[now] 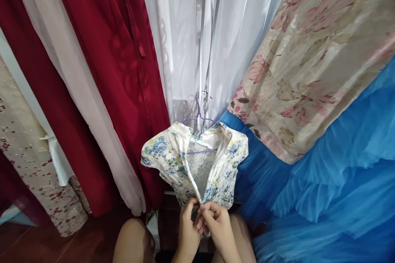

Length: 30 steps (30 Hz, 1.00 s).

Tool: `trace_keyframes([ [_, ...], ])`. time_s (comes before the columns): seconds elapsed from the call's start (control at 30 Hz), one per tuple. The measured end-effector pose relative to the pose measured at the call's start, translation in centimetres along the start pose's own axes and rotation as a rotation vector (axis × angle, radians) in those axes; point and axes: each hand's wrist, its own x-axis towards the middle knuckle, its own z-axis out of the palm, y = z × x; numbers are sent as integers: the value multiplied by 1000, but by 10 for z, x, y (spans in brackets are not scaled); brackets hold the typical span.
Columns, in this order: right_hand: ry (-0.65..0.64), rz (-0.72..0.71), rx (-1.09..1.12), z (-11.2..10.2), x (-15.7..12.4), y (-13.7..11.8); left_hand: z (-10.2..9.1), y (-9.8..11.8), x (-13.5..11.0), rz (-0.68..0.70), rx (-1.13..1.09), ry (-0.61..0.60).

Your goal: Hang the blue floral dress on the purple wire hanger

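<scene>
A white short-sleeved top with blue and yellow flowers hangs on a purple wire hanger. Its long front or back opening, edged by what looks like a zipper, is spread into a V that shows the patterned inside. At the bottom of that V, my left hand pinches the left edge of the opening. Close beside it and touching it, my right hand is closed with thumb and fingertips on the cloth at the same point. Whatever small part lies between the fingertips is hidden.
Long white cloth hangs behind the hanger. To the left hang dark red dresses and pale pink fabric. A beige floral dress and blue ruffled tulle fill the right. My knees flank the hands above a dark tiled floor.
</scene>
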Motion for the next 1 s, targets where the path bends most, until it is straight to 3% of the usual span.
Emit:
trace_keyframes([
  [0.2,-22,-11,-62,1,15,-12,-39,16,12,257,258,-43],
  [0.33,-21,-70,-127,11,35,-53,-53,17,10,297,292,5],
  [0.43,-24,-154,-85,19,58,-99,-55,20,9,297,312,1],
  [0.63,76,-231,255,30,112,-185,-43,24,15,291,332,-106],
  [0.8,76,-233,280,31,123,-210,-35,11,14,218,395,-216],
  [0.9,66,-334,148,30,111,-200,-39,40,31,232,370,-210],
  [1.0,81,-437,40,26,97,-192,-46,108,69,428,319,-96],
])
